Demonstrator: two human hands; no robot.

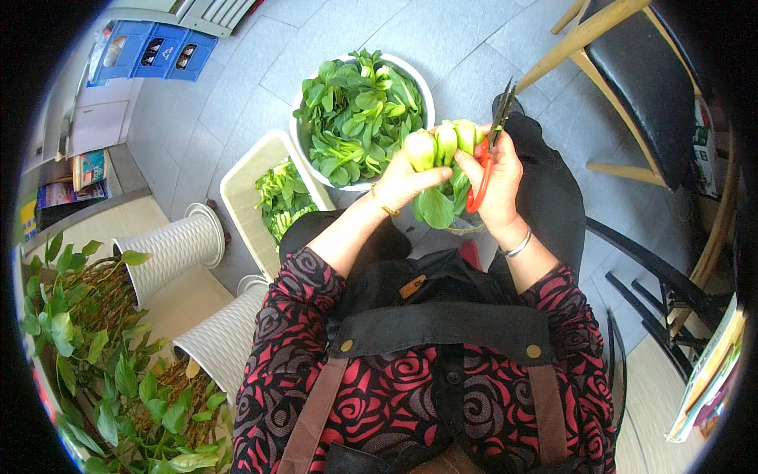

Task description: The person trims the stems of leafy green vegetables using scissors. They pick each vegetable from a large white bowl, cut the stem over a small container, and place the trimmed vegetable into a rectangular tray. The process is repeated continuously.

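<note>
Several heads of bok choy (447, 142) are bunched between my hands, their pale stem ends up and green leaves hanging below. My left hand (411, 176) grips the bunch from the left, thumb across the stems. On the other side, my right hand (500, 172) presses its thumb to the stems and also holds red-handled scissors (487, 160), whose dark blades point up and away. Just beyond my left hand stands a round basin (431, 95) heaped with leafy bok choy (361, 118). A cream plastic basket (240, 183) to the left holds more greens (284, 198).
Wooden chairs with a black seat (639, 83) stand at right. Two white woven-pattern planters (172, 249) with trailing plants (118, 373) are at left. A blue bottle crate (157, 52) sits at the upper left on the grey tile floor (237, 89). Books (89, 172) lie at the left edge.
</note>
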